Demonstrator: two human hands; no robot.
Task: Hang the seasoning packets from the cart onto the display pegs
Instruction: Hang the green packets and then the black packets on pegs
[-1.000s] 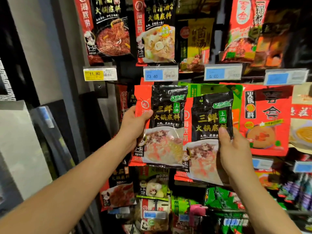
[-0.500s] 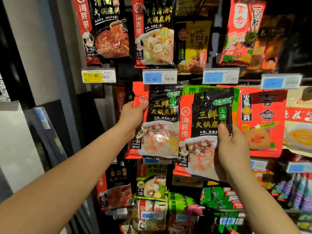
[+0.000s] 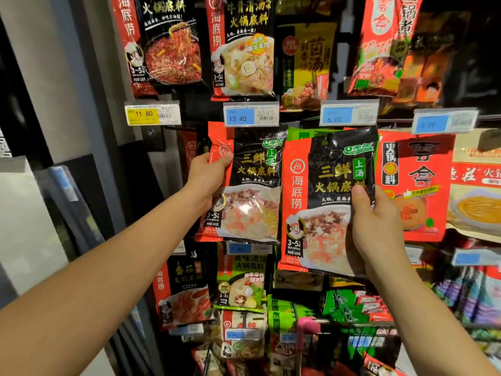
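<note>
Head view: my left hand grips the first packet by its red left edge, up against the display just under the 13.40 price tag. My right hand pinches the second packet at its right side, thumb on the front. It sits just beside the first, edges meeting.

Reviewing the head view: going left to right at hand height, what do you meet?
left hand → left-held packet → right-held packet → right hand → red hanging packet
</note>
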